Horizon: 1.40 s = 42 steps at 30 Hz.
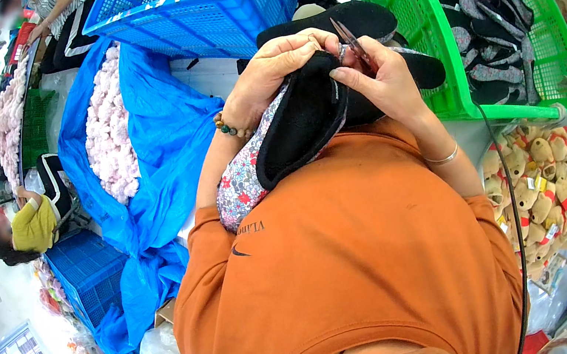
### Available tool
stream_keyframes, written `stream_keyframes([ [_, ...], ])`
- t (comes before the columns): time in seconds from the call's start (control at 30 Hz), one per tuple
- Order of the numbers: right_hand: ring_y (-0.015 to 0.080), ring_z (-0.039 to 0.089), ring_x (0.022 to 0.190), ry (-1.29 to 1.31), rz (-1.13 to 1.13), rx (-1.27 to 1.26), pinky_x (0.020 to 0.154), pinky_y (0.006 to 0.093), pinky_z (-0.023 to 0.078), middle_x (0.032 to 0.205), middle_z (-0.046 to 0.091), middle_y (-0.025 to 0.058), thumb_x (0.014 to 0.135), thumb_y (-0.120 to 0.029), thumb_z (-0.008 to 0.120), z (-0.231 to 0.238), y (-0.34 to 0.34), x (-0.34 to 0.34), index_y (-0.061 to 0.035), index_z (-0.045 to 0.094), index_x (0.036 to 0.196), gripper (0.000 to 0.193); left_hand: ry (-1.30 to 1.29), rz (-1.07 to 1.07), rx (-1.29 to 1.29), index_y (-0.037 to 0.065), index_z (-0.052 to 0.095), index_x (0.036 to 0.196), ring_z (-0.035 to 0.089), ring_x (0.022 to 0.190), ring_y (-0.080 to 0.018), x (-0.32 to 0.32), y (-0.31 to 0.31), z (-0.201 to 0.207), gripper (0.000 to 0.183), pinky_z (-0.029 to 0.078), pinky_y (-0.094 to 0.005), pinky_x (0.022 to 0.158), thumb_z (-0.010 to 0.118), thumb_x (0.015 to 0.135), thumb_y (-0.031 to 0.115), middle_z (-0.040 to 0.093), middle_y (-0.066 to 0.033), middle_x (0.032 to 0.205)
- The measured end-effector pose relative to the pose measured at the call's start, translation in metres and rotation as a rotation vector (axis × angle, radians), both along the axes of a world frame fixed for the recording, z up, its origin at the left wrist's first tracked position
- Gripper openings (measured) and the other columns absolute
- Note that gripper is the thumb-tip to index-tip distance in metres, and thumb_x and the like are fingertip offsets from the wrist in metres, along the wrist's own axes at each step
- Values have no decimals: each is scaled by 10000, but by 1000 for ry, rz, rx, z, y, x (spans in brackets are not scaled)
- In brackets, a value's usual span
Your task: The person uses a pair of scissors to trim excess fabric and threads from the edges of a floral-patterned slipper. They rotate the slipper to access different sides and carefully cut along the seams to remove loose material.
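Close to my chest I have a floral slipper (242, 188) with a black fuzzy lining, its opening facing up. My left hand (275, 73), a beaded bracelet at the wrist, is closed around its far end. Pointed scissors (348, 36) are tucked in my right hand (391, 80), blades pointing up and away. The right thumb and fingers also press at the slipper's far edge, opposite the left fingertips. What lies exactly between the fingertips is too small to make out. Beyond my hands are black slipper soles (377, 20), partly hidden by them.
A blue crate (194, 23) stands ahead; a green crate (415, 20) full of slippers (488, 30) is at right. Below it lie tan plush toys (542, 178). Pale fluffy pieces (109, 127) rest on blue sheeting (171, 132) at left. A person in yellow (35, 226) sits farther left.
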State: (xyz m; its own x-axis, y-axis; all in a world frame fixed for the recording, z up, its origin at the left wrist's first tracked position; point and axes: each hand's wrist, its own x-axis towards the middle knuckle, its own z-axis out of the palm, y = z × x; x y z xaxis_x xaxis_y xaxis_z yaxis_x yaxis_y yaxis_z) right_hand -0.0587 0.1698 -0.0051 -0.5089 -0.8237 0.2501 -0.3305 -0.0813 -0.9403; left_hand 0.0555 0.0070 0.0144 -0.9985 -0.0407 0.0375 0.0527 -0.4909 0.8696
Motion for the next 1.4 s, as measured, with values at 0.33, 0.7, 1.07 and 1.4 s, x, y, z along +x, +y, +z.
stream_keyframes([
  [0.33, 240, 555, 525, 627, -193, 20, 474, 328, 420, 630, 565, 69, 808, -352, 668, 27, 29, -4, -61, 587, 734, 311, -9, 69, -353, -2, 566, 796, 502, 1018, -177, -1, 6, 15, 291, 365, -281, 927, 495, 932, 245, 538, -125, 1115],
  [0.7, 235, 556, 532, 822, -218, 28, 470, 337, 415, 619, 564, 62, 780, -370, 677, 40, 36, -8, -71, 583, 671, 332, 94, 78, -473, -36, 623, 938, 464, 888, -99, -3, 7, 11, 263, 359, -230, 810, 504, 948, 198, 559, -38, 1034],
  [1.07, 245, 542, 526, 885, -207, 100, 465, 351, 407, 586, 522, 68, 782, -366, 676, 49, 39, -8, -77, 554, 638, 345, 58, 5, -673, -49, 581, 994, 481, 1035, -150, -5, 7, 11, 311, 341, -256, 927, 456, 968, 234, 536, -76, 1109],
  [1.4, 241, 544, 529, 984, -153, 143, 471, 348, 416, 583, 520, 67, 799, -373, 661, 56, 40, -13, -83, 541, 621, 361, 77, -7, -684, -44, 582, 1005, 485, 1032, -150, -6, 8, 7, 329, 350, -260, 919, 446, 976, 255, 542, -75, 1103],
])
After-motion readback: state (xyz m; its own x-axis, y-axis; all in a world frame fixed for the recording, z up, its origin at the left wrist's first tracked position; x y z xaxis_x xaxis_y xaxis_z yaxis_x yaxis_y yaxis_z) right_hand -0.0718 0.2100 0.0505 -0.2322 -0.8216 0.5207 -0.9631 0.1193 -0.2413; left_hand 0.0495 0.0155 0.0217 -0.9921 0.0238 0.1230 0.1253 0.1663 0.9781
